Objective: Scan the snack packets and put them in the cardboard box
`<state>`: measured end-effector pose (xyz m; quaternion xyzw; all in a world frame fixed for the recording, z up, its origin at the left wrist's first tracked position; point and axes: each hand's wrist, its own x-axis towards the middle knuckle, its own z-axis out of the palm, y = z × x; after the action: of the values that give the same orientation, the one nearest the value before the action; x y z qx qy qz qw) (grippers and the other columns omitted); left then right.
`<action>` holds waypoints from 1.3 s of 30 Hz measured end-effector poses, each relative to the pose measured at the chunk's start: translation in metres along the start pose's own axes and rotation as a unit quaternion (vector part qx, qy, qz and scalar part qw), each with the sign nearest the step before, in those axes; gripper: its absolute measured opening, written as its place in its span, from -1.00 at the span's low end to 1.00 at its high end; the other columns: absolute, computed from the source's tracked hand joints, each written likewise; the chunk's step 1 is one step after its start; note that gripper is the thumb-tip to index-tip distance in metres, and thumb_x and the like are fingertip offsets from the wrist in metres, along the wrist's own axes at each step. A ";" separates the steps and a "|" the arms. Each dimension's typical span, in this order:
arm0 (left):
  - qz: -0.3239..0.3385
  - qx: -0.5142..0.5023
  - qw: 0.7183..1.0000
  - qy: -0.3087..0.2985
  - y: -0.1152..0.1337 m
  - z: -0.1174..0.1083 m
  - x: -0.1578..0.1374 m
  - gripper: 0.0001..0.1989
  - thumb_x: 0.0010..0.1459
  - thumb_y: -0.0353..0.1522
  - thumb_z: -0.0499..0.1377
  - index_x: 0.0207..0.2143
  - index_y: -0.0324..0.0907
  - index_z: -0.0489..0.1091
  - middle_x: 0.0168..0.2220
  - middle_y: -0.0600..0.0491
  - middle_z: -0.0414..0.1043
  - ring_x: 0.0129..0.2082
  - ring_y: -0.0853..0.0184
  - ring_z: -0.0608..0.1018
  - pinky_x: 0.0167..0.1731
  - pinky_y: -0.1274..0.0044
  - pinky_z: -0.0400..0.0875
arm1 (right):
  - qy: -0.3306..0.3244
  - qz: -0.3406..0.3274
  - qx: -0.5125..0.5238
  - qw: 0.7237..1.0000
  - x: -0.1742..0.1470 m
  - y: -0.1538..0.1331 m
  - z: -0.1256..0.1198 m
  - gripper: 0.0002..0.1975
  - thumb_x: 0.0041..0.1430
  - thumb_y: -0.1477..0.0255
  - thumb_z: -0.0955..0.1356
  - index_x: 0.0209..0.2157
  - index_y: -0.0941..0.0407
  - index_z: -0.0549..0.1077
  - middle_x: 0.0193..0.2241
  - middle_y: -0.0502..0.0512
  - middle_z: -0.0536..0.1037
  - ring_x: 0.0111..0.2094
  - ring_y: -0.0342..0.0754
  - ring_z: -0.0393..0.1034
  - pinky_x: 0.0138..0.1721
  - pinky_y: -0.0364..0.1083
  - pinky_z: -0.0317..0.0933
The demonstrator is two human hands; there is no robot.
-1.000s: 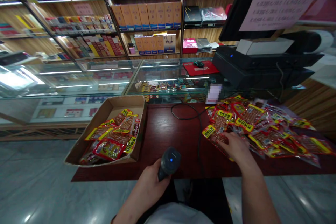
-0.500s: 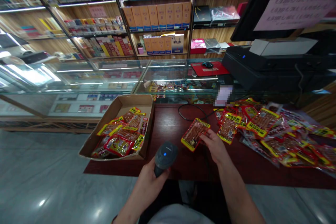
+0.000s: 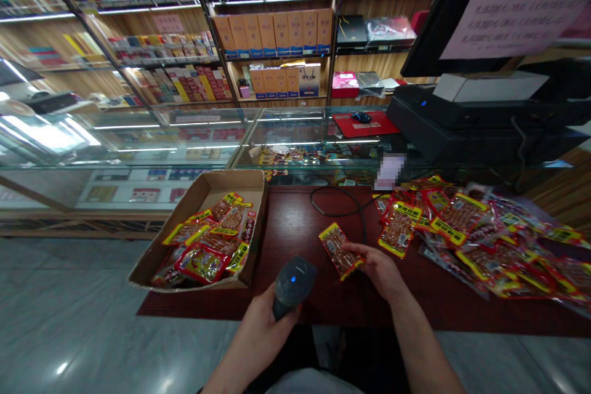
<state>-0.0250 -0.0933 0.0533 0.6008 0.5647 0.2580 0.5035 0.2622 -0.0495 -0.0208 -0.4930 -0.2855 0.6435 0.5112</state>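
Note:
My left hand [image 3: 265, 326] is wrapped round the handle of a dark barcode scanner [image 3: 295, 280], whose blue light shows on top. In my right hand [image 3: 381, 271] is a snack packet [image 3: 340, 250] with yellow ends and reddish-brown contents, pinched at its right side and tilted above the dark red table [image 3: 290, 221]. The packet is just to the right of the scanner, apart from it. On the left, a cardboard box [image 3: 258, 228] contains several similar packets [image 3: 203, 261]. A heap of snack packets [image 3: 462, 218] lies to the right of my right hand.
A black cable [image 3: 314, 202] loops on the table behind the held packet. Beyond stands a glass display counter [image 3: 198, 135] with a mouse [image 3: 361, 117] on a red mat [image 3: 383, 125]. A monitor [image 3: 443, 18] rises at the right above a black machine [image 3: 434, 129].
The packet in my right hand has turned, its top now leaning left, and its printed side looks different. The scanner stays in my left hand. The whole view has shifted slightly.

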 end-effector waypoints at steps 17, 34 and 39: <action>0.004 0.044 0.997 -0.064 0.014 -0.003 -0.006 -0.86 0.14 -0.44 0.15 -0.26 -0.20 0.49 -0.53 0.15 0.41 -0.42 0.31 0.48 -0.31 0.54 0.41 | 0.015 -0.165 -0.307 0.937 0.012 0.016 0.000 -0.57 -0.08 0.44 0.34 -0.16 0.03 0.70 -0.04 0.10 0.71 0.04 0.11 0.58 0.21 0.11 0.33; -0.060 -0.024 0.998 -0.029 -0.025 0.008 0.000 -0.82 0.15 -0.26 0.21 -0.25 -0.16 0.35 -0.60 0.25 0.31 -0.69 0.44 0.36 -0.65 0.62 0.21 | -0.213 -0.188 -0.085 0.955 0.056 -0.059 0.178 -0.28 0.05 0.25 0.53 0.26 -0.06 0.39 0.26 0.14 0.48 0.17 0.14 0.48 0.13 0.13 0.39; -0.059 -0.025 0.998 -0.023 -0.026 0.006 -0.001 -0.76 0.16 -0.20 0.23 -0.25 -0.17 0.37 -0.58 0.23 0.33 -0.70 0.45 0.35 -0.65 0.61 0.21 | -0.017 -0.292 -0.379 0.878 0.059 -0.073 0.121 -0.50 0.25 0.34 0.40 0.21 0.09 0.47 0.22 0.24 0.51 0.26 0.15 0.37 0.32 0.14 0.19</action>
<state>-0.0312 -0.1000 0.0282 0.5594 0.5808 0.2278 0.5457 0.1778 0.0453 0.0647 -0.5322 -0.6473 0.3156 0.4452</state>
